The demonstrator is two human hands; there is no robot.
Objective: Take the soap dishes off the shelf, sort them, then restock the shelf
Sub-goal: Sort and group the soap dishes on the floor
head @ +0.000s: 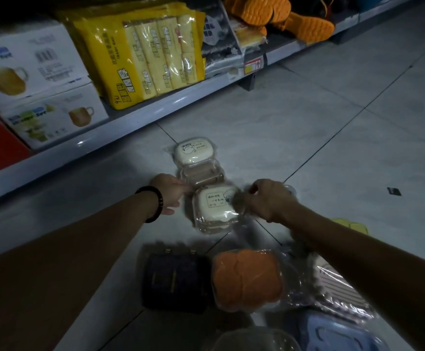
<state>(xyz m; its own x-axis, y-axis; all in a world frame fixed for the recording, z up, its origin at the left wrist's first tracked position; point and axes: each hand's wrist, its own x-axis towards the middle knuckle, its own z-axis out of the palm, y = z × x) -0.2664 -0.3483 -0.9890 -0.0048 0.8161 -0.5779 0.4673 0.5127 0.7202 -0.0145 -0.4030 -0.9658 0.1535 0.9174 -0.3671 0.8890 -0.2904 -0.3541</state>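
Soap dishes in clear plastic wrap lie spread over the grey tiled floor in front of you, beside the low grey metal shelf at your left. Between your hands sits a cream rounded-square plastic soap dish with a black printed label. It seems to rest on another beige dish, though the wrap blurs that. Your right hand has its fingers curled and pinches the crinkled wrap at that dish's right edge. Your left hand, with a dark bead bracelet at the wrist, reaches the dish's upper-left corner with its thumb spread away below. I cannot tell whether its fingertips grip the wrap or only touch it. Just beyond lies a see-through brownish soap dish, and touching its far side is a second cream soap dish with a cartoon drawing. Nearer to you lie a dark navy soap dish and, just beside it on the right, an orange soap dish. Further right, a pale striped dish in wrap lies under your right forearm, and a light blue soap dish lies near the bottom edge. On the shelf stand white mug boxes, yellow wrapped packs and orange ribbed-soled footwear.
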